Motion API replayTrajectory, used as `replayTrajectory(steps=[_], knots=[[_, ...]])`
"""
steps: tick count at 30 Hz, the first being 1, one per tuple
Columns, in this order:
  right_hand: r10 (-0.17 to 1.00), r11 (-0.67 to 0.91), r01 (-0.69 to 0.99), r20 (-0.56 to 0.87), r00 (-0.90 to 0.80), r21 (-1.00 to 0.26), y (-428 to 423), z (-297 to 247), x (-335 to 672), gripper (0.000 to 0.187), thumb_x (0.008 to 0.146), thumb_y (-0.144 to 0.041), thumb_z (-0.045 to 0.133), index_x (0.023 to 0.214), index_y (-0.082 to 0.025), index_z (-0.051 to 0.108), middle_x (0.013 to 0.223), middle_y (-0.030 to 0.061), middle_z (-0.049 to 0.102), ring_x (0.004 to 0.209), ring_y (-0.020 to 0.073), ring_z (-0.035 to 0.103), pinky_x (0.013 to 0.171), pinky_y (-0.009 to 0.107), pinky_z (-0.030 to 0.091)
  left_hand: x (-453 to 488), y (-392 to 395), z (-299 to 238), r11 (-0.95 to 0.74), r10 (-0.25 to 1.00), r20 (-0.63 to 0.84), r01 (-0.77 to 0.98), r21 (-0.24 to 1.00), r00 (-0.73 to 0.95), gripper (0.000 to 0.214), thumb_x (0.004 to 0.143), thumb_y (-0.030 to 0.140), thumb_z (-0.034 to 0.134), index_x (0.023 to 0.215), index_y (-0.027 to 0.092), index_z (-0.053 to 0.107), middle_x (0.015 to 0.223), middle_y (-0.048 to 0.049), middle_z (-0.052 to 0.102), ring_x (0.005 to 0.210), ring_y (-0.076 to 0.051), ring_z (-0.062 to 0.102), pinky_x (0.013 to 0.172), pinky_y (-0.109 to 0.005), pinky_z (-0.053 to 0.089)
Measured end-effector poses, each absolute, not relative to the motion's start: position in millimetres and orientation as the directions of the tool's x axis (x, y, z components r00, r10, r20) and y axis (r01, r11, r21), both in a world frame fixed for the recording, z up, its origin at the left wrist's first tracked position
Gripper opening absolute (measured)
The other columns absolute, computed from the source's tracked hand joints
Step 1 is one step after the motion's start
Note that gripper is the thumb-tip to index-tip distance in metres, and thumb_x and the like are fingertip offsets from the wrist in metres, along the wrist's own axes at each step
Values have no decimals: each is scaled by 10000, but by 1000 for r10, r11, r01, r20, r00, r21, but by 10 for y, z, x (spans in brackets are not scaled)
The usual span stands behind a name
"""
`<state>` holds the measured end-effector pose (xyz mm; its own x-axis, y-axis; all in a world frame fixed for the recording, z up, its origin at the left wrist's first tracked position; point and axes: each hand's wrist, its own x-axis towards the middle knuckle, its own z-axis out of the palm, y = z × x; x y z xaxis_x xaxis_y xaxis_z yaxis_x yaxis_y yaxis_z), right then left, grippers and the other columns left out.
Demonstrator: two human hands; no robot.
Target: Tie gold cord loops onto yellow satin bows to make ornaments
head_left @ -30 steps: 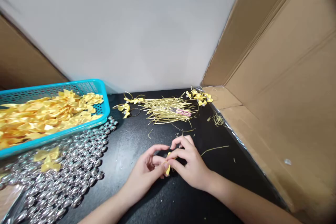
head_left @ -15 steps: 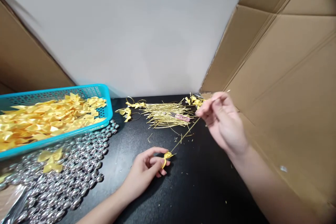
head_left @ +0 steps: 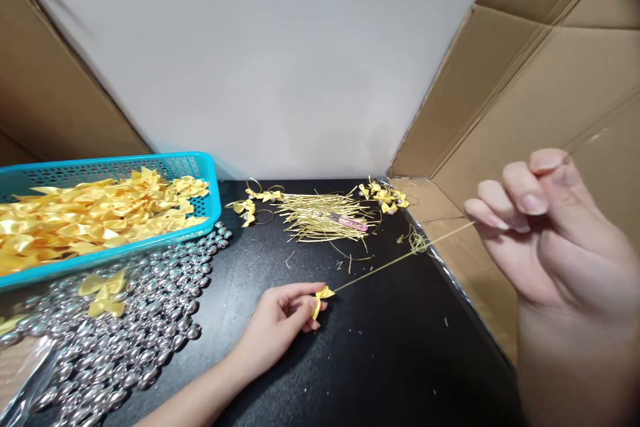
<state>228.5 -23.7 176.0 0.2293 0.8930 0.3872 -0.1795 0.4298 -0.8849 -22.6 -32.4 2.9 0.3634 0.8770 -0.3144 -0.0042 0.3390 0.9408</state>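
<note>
My left hand (head_left: pixel 280 323) rests on the black table (head_left: pixel 380 360) and pinches a small yellow ribbon bow (head_left: pixel 320 298) between thumb and fingers. A thin gold thread (head_left: pixel 400 259) runs taut from the bow up and to the right into my right hand (head_left: pixel 555 240). That hand is raised close to the camera, its fingers curled and closed on the thread's far end.
A turquoise basket (head_left: pixel 200 223) full of yellow bows stands at the left above a heap of silver beads (head_left: pixel 140 340). Cut gold threads (head_left: pixel 320 213), a small pink tool and finished bows (head_left: pixel 385 192) lie at the back. Cardboard walls (head_left: pixel 540 80) flank the table.
My right hand left the bow and drew the gold thread out, first toward the back, then far right and up near the camera. The left hand stayed put holding the bow.
</note>
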Motion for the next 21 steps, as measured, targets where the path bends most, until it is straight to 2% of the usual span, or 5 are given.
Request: replayTrajectory(steps=[7,11,14,18,21], knots=[[875,469,-114,443,195,-876,-339,1703,2312,122,835,-291,711,762,-277,615,562,-43,310,470,114,282,439,307,264,-216,-309,47,296,890,-292,44,954,349,377,769,364,681,1062,133,736,841,-121,776,627,-180,675,598,-282,506],[869,462,-144,414,271,-875,-305,1607,2329,84,868,-267,651,787,-277,632,619,-26,396,523,120,367,502,301,393,-265,-267,65,245,917,-266,105,964,297,329,786,341,659,1036,143,742,759,-75,749,614,-174,648,559,-256,479],[884,440,-150,398,246,-885,-274,1456,2366,72,867,-292,646,799,-275,629,654,-21,440,589,132,445,587,307,472,-318,-233,68,182,956,-215,173,968,200,290,774,317,661,997,160,758,760,-62,756,616,-173,629,578,-261,470],[917,385,-141,362,168,-912,-251,1208,2430,71,878,-317,634,827,-271,618,670,-17,444,588,138,449,602,317,483,-352,-211,48,177,963,-204,160,971,174,278,749,285,673,982,163,762,872,-91,781,697,-199,660,635,-286,488],[927,362,-159,337,166,-918,-249,1095,2464,69,875,-313,636,827,-267,615,659,-25,422,563,129,423,580,309,463,-353,-208,35,181,963,-204,136,974,179,281,749,275,680,994,162,757,877,-99,778,719,-204,670,650,-293,496]])
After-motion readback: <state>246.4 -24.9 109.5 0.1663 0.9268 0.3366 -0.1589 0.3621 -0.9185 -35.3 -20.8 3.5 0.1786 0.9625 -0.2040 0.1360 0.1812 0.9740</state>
